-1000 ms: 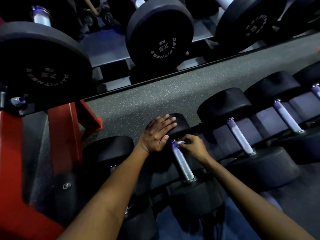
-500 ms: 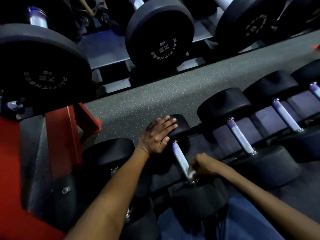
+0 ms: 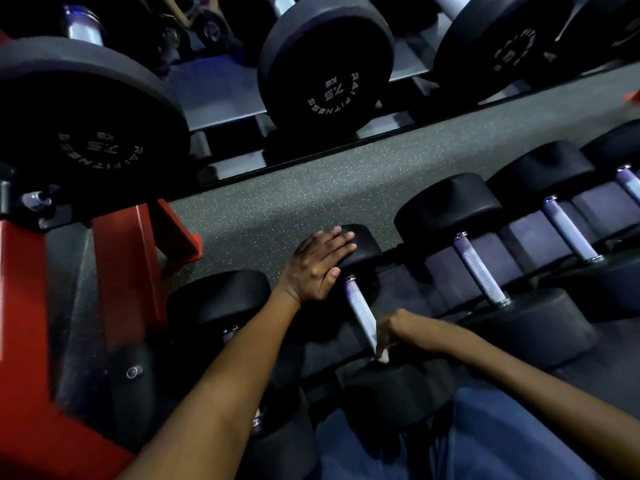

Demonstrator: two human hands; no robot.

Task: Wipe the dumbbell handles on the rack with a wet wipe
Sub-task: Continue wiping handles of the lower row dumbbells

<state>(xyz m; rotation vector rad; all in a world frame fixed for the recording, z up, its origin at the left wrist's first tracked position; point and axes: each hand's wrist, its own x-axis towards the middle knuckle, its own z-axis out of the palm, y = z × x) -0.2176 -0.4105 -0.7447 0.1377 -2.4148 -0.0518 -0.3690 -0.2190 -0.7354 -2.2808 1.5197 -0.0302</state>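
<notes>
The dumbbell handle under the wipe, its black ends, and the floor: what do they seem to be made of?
Dumbbell handle: likely steel, a silvery bar with fine cross-hatched texture and a shiny collar.
Far black end: probably rubber, matte, with soft rounded edges.
Wipe: thin white cloth or paper, crumpled in the right hand; wetness cannot be told.
Floor: apparently rubber matting, dark grey with pale specks.

Red-framed rack [image 3: 128, 271] – black dumbbells [image 3: 491, 258] (probably rubber) resting

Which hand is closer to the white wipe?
Right. The right hand holds the wipe at the handle's near end; the left hand rests on the far weight head.
</notes>
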